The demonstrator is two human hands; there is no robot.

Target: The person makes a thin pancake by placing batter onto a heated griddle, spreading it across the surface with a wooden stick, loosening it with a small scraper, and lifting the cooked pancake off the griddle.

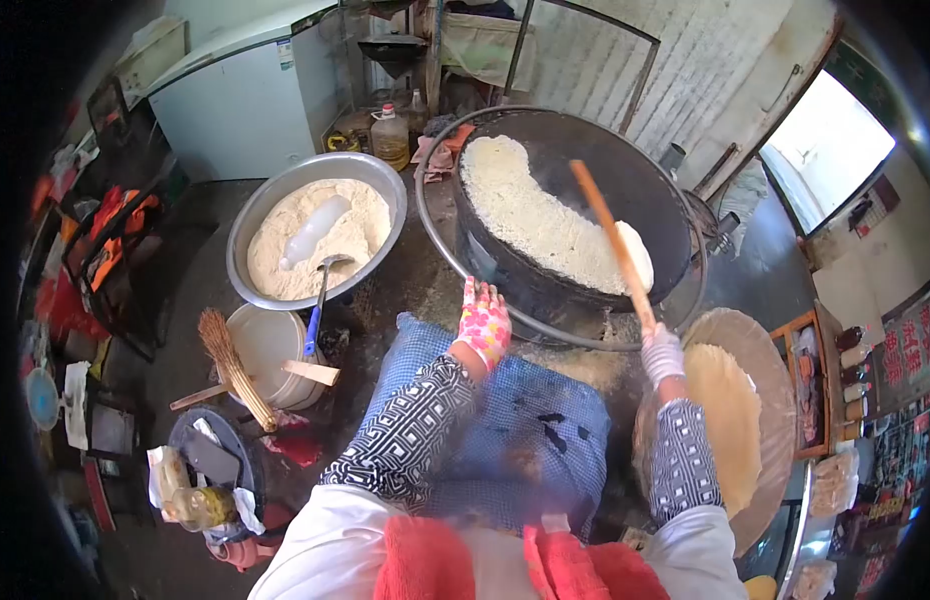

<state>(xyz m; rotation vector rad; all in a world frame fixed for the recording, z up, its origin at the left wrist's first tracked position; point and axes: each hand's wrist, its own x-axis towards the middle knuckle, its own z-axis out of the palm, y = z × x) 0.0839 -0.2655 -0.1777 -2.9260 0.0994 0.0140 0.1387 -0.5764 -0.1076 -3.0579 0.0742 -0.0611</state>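
My right hand point(662, 356), in a pale glove, is closed around the lower end of a long flat wooden spreader point(613, 235). The spreader reaches over a round black griddle point(575, 150), across a curved band of pale batter point(530, 215) on its near and left side. My left hand point(484, 322), in a flowered glove, lies with fingers stretched out at the near-left part of the metal ring point(435, 235) around the griddle. Whether it presses on the ring I cannot tell. Below it is a blue checked cloth point(525, 410).
At left stands a metal basin point(247, 215) of batter with a blue-handled ladle point(316, 310). A white bucket point(275, 350) and a straw brush point(230, 365) are below it. A round thin pancake point(723, 420) lies on a round board point(770, 380) at right. An oil jug point(390, 140) stands behind.
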